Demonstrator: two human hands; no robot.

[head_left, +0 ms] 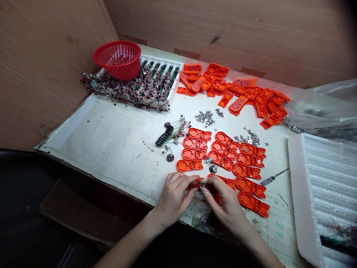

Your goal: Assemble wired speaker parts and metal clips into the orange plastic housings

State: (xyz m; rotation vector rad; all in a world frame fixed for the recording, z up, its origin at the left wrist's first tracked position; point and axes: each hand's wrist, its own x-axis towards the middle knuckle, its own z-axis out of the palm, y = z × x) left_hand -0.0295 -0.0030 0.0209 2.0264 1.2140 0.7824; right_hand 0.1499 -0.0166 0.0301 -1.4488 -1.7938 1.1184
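Both hands meet at the table's near edge. My left hand pinches a small red-orange piece with thin wires on it, its thumb and forefinger pointing right. From the other side, my right hand closes its thumb and fingers on the same piece; the fingers hide most of it. Just beyond the fingertips lies a small round black speaker with a wired part. Rows of orange plastic shells lie open side up behind and to the right of the hands.
A red basket rests on a white tray heaped with wired parts. Orange shells are piled at the back. Small metal pieces, black speakers and a screwdriver lie about. A white foam tray stands right.
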